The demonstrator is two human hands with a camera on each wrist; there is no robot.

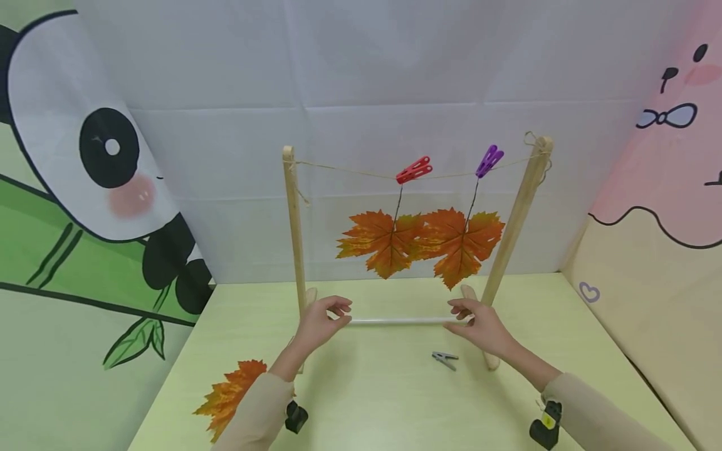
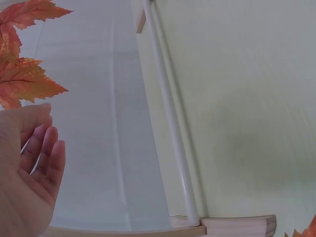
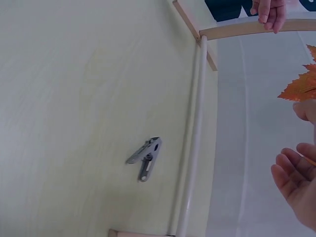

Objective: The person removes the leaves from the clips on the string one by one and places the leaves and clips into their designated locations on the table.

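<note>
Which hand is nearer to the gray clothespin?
The right hand, raised just beyond and to the right of the clothespin; the left hand is farther away, off to its left.

Posts [image 1: 515,219] smooth wood; rod [image 1: 400,321] glossy, plastic-looking; red clothespin [image 1: 414,170] plastic; leaves [image 1: 389,244] cloth-like, matt; cord [image 1: 344,169] fibrous.

Playrm-type nook: cartoon wall print [image 1: 107,150], pale tbl [image 1: 383,401].

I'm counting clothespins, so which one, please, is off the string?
The grey clothespin, lying on the table; the red clothespin and purple clothespin grip the string.
</note>
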